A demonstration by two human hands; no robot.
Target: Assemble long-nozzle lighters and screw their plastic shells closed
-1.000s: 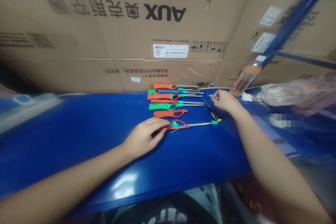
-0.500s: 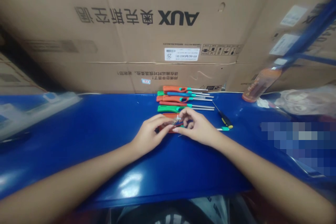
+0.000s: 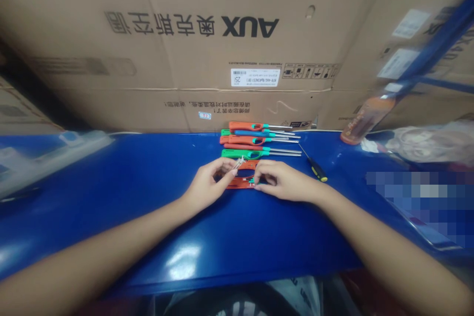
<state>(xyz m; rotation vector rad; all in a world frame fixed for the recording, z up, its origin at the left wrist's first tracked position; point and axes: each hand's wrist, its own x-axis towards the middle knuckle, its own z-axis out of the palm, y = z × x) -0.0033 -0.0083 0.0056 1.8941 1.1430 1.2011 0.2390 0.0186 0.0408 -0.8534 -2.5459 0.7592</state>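
Note:
My left hand (image 3: pixel 213 177) is closed in a pinch, thumb and fingers gripping a small pale, whitish part (image 3: pixel 240 162) whose kind I cannot make out. Close on its right, my right hand (image 3: pixel 277 180) has its fingertips pressed together at the opened orange lighter casing (image 3: pixel 237 184); whatever they pinch is hidden. A small teal piece (image 3: pixel 252 181) shows by those fingertips. Just behind lies another orange casing half (image 3: pixel 250 164), partly covered by my hands. Beyond it, several long-necked gas lighters (image 3: pixel 244 154) in green, orange and blue lie in a row, metal tubes pointing right.
A black and yellow screwdriver (image 3: pixel 316 170) lies right of the lighters on the blue table (image 3: pixel 148 217). An orange drink bottle (image 3: pixel 366 121) leans at the back right near a plastic bag (image 3: pixel 429 143). Big cardboard (image 3: pixel 166 59) stands behind; clear plastic (image 3: pixel 74 153) lies left.
My right hand came in from beside the screwdriver to the casing. The small pale part is now in my left hand. The lighter's teal-tipped tube no longer shows on the right.

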